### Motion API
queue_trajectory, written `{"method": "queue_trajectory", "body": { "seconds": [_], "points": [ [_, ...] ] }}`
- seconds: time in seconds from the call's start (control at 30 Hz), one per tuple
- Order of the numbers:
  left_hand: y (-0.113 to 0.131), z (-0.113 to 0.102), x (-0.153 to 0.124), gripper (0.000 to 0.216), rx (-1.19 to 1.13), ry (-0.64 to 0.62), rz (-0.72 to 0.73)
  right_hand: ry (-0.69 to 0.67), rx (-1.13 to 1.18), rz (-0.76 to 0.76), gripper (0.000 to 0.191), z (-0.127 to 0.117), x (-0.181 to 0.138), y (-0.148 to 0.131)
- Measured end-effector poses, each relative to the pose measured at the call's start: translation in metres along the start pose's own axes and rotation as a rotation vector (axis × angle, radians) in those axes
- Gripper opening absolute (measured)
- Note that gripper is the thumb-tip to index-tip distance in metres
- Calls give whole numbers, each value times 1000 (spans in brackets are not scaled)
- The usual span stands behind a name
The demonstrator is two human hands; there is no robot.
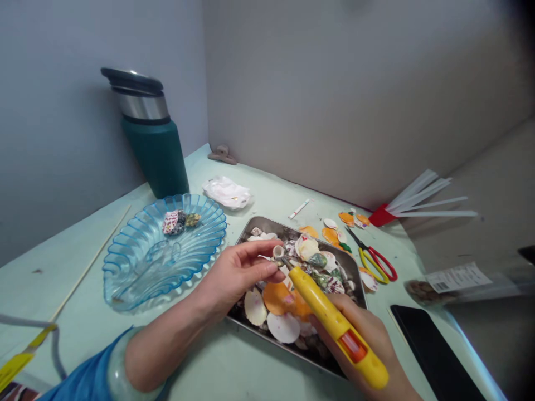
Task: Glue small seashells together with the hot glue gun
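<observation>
My left hand (253, 262) pinches a small pale shell (278, 252), its round opening facing up, between thumb and fingers. In my right hand (368, 334) is a yellow hot glue gun (321, 306) with an orange-red window in its body. Its tip meets or nearly meets the small shell; I cannot tell which. Both hands are over a metal tray (267, 221) heaped with seashells. Among these are a white scallop shell (284, 327), a cream one (254, 307) and orange ones (276, 298). My right fingers are partly hidden behind the glue gun.
Left stands a blue shell-shaped dish (137, 267) holding a few shells (171, 221), with a green bottle (156, 150) behind. White packaging (227, 192) lies beyond the tray. Scissors (371, 259), loose orange shells (331, 236), a red holder of glue sticks (381, 215) and a black phone (434, 351) are right.
</observation>
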State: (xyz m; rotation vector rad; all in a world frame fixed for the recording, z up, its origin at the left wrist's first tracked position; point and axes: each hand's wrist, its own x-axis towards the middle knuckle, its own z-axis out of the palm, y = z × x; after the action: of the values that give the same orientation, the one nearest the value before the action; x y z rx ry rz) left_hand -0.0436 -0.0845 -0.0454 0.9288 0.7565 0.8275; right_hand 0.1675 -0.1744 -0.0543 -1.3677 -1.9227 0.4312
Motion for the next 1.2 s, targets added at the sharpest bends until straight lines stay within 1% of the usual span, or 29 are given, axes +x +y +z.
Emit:
{"method": "queue_trajectory", "body": {
  "seconds": [0.17, 0.3, 0.4, 0.53, 0.77, 0.93, 1.07, 1.2],
  "points": [
    [1, 1, -1, 40, 16, 1, -2, 14, 5, -25, 10, 1, 1, -1],
    [2, 2, 0, 41, 19, 3, 0, 6, -3, -10, 13, 1, 2, -2],
    [1, 1, 1, 42, 24, -5, 3, -6, -4, 2, 11, 0, 1, -1],
    [0, 1, 0, 43, 28, -13, -1, -13, 3, -26, 11, -1, 0, -1],
    [2, 2, 1, 42, 31, 3, -19, -8, 39, 14, 8, 3, 0, 2],
    [2, 3, 1, 39, 33, 13, -11, -41, -16, -29, 8, 1, 3, 0],
    [3, 4, 1, 36, 5, 31, 2, -11, -33, -63, 9, -1, 5, -3],
    [1, 2, 2, 35, 0, 14, 17, 4, -34, -101, 11, -1, 6, -4]
  ]
}}
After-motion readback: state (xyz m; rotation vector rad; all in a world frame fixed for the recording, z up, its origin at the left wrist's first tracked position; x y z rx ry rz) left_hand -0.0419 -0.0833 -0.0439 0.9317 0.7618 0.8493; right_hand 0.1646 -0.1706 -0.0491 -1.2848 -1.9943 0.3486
